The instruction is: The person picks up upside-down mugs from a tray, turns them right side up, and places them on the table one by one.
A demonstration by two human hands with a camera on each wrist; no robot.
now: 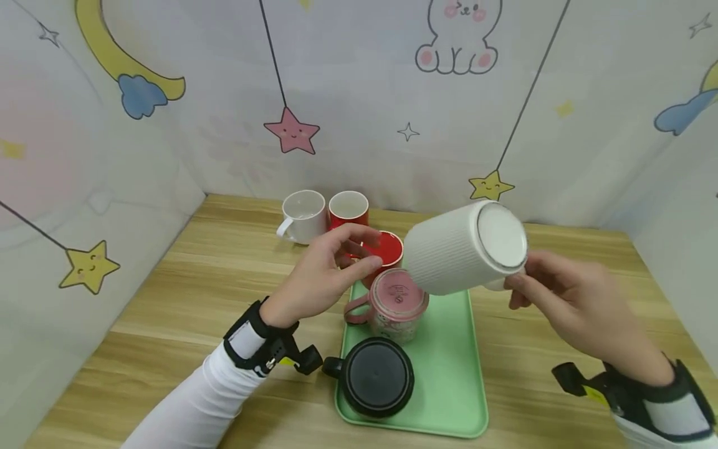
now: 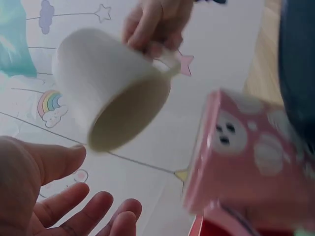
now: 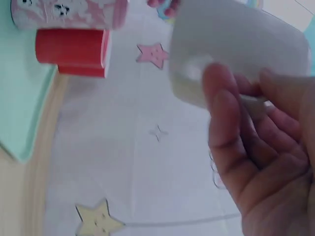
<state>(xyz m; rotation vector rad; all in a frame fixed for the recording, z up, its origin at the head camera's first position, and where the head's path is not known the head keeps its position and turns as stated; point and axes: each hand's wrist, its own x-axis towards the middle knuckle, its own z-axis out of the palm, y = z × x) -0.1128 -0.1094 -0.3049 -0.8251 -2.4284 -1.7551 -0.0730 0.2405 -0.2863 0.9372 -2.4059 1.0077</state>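
My right hand (image 1: pixel 583 305) pinches the handle of a white ribbed mug (image 1: pixel 449 252). That mug is held in the air, tilted, with its base toward the right and its mouth (image 2: pixel 130 113) toward the left. My left hand (image 1: pixel 316 274) is raised to the left of the mug with loosely bent fingers, and the left wrist view shows nothing in it. Below them, a pink patterned mug (image 1: pixel 399 302) stands upside down on a green tray (image 1: pixel 449 386). A black mug (image 1: pixel 377 377) is upside down on the near part of the tray.
Just beyond the pink mug is a red mug (image 1: pixel 391 246), partly hidden by my left hand. Farther back on the wooden table (image 1: pixel 168 299) stand another red mug (image 1: pixel 349 212) and a white mug (image 1: pixel 305 218), both upright. A patterned cloth wall (image 1: pixel 370 168) closes off the back.
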